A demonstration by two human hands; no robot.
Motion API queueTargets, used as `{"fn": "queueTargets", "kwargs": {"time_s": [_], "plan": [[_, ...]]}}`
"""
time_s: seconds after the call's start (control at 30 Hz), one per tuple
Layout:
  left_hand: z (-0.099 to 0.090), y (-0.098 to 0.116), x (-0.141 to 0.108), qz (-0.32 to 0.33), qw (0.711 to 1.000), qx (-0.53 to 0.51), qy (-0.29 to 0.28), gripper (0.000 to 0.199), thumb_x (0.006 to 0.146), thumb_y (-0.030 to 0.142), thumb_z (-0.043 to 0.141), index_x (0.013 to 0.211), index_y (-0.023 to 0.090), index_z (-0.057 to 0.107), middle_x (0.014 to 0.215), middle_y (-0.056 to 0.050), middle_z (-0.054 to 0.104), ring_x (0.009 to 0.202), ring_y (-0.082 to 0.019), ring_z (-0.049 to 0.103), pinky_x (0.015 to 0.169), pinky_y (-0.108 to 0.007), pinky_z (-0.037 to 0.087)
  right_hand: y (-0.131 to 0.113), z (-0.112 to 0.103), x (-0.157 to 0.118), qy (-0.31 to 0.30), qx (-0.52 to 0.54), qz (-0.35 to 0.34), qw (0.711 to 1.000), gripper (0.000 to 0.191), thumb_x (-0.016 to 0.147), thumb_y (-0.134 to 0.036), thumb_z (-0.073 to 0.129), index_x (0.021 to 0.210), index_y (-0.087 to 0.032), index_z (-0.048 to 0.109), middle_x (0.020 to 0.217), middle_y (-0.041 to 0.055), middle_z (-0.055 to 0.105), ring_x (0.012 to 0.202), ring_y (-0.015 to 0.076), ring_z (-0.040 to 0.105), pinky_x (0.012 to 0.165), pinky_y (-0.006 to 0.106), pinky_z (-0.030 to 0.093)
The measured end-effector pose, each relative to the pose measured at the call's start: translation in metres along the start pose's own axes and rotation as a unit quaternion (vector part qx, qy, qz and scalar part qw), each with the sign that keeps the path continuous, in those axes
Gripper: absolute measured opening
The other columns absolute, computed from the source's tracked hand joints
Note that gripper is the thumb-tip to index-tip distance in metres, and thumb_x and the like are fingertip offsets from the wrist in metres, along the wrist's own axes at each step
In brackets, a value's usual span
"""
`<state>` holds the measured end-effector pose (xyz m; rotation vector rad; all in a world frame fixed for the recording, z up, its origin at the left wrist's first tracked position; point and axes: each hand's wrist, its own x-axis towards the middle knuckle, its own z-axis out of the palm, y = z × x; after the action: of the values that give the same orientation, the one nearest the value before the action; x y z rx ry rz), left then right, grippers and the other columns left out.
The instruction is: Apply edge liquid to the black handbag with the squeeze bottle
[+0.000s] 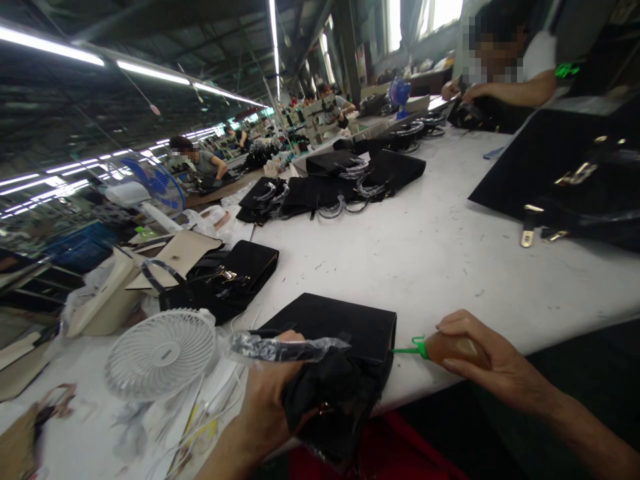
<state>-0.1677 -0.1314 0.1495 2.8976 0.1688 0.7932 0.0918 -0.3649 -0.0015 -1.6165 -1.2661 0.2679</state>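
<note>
A black handbag (340, 320) lies at the near edge of the white table, its plastic-wrapped handle (300, 350) facing me. My left hand (270, 380) is closed on the bag, passing under the handle; its fingertips are hidden behind the dark material. In my right hand (480, 353) is a glue bottle (455, 350) with amber contents and a green nozzle. The bottle lies level, and its thin tip points left, at the bag's right side edge. Whether the tip touches the edge I cannot tell for sure.
A white fan (163, 353) stands left of the bag, with cables beside it. Black bags (245, 267) and cream bags (175, 257) lie behind. More black bags (345, 180) are piled farther back. A large black bag (550, 173) sits at right, near a co-worker (520, 73).
</note>
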Motion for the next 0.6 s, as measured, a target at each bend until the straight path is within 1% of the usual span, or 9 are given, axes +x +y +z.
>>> {"fn": "queueTargets", "kwargs": {"time_s": [0.1,0.27,0.4,0.5,0.6], "plan": [[-0.002,0.003,-0.009,-0.001,1.000,-0.024,-0.020,0.016,0.088,0.025,0.054,0.073,0.022,0.055,0.065,0.000,0.056,0.058,-0.017,0.056,0.054,-0.028,0.044,-0.003,0.003,-0.003,0.018,-0.006,0.003,1.000,0.028,0.093,-0.034,0.067,0.119,-0.031,0.056,0.114,0.0045,0.061,0.105,0.0200,0.065,0.088,0.030,0.058],[-0.003,0.007,-0.020,-0.007,0.999,-0.027,-0.029,0.008,0.086,0.019,0.053,0.081,0.023,0.057,0.069,-0.001,0.058,0.063,-0.019,0.059,0.057,-0.031,0.046,-0.010,0.007,-0.010,0.009,-0.015,0.004,1.000,0.027,0.097,-0.033,0.063,0.122,-0.031,0.053,0.114,0.0043,0.060,0.103,0.0174,0.065,0.084,0.026,0.058],[-0.007,0.008,-0.022,-0.001,0.998,-0.028,-0.051,0.007,0.085,0.018,0.055,0.089,0.023,0.058,0.072,-0.001,0.061,0.064,-0.020,0.060,0.057,-0.032,0.047,-0.013,0.008,-0.016,0.004,-0.034,-0.019,0.999,0.030,0.095,-0.030,0.065,0.123,-0.031,0.053,0.119,0.0055,0.060,0.107,0.0186,0.065,0.088,0.029,0.059],[-0.009,0.007,-0.022,-0.006,0.998,-0.030,-0.047,0.006,0.085,0.020,0.057,0.089,0.023,0.059,0.070,0.000,0.060,0.063,-0.020,0.060,0.056,-0.032,0.047,-0.015,0.009,-0.017,0.023,-0.053,-0.039,0.998,0.035,0.095,-0.026,0.065,0.127,-0.031,0.053,0.122,0.0075,0.059,0.111,0.0206,0.064,0.092,0.033,0.058],[-0.010,0.005,-0.023,0.007,0.999,-0.026,-0.026,0.006,0.082,0.023,0.058,0.087,0.024,0.060,0.069,0.000,0.061,0.060,-0.019,0.058,0.054,-0.031,0.047,-0.018,0.010,-0.014,0.006,-0.063,-0.061,0.996,0.036,0.095,-0.026,0.065,0.129,-0.031,0.053,0.121,0.0080,0.060,0.110,0.0210,0.064,0.090,0.032,0.060]]}}
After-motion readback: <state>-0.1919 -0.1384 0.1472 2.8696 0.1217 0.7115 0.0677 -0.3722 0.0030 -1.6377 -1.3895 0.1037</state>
